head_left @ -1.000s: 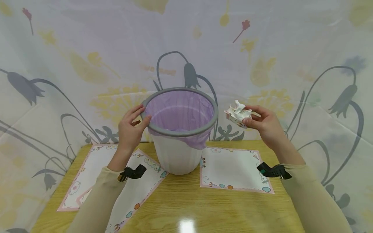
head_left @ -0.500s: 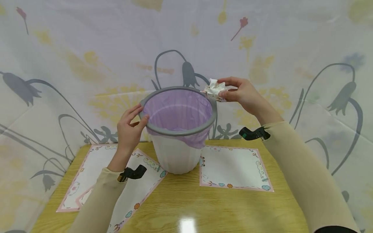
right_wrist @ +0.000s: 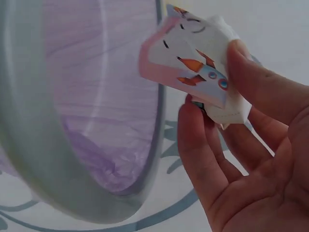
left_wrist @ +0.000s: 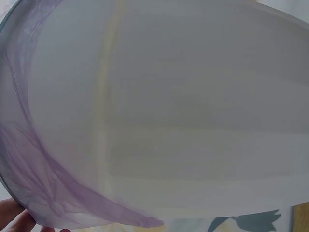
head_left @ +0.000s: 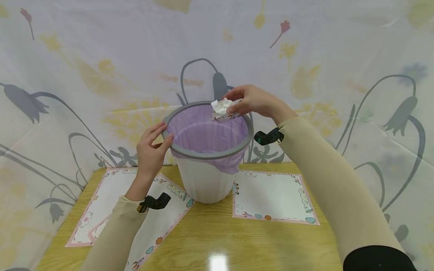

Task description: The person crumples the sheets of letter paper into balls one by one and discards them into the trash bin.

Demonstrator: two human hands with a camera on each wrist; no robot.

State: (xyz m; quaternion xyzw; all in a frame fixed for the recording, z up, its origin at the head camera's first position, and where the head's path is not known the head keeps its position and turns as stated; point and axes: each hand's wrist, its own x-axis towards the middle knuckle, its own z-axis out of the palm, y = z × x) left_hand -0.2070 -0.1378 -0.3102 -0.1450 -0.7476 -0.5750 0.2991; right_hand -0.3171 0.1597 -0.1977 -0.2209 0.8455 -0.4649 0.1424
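A white trash bin with a grey rim stands upright on the table, lined with a purple bag that is folded over the rim. My left hand holds the bin's rim at its left side, the thumb on the rim and the fingers round its outer side. In the left wrist view the bin's wall fills most of the picture. My right hand pinches a crumpled sheet of paper between thumb and fingers, over the back right part of the bin's mouth. A rocket print shows on the paper in the right wrist view.
A flat sheet with a pink printed border lies to the right of the bin. More such sheets overlap on the left, partly under my left arm. A flower-patterned cloth hangs behind the wooden table.
My right hand has carried the crumpled paper leftward and up, from beside the bin to over its mouth. The left hand has stayed on the rim.
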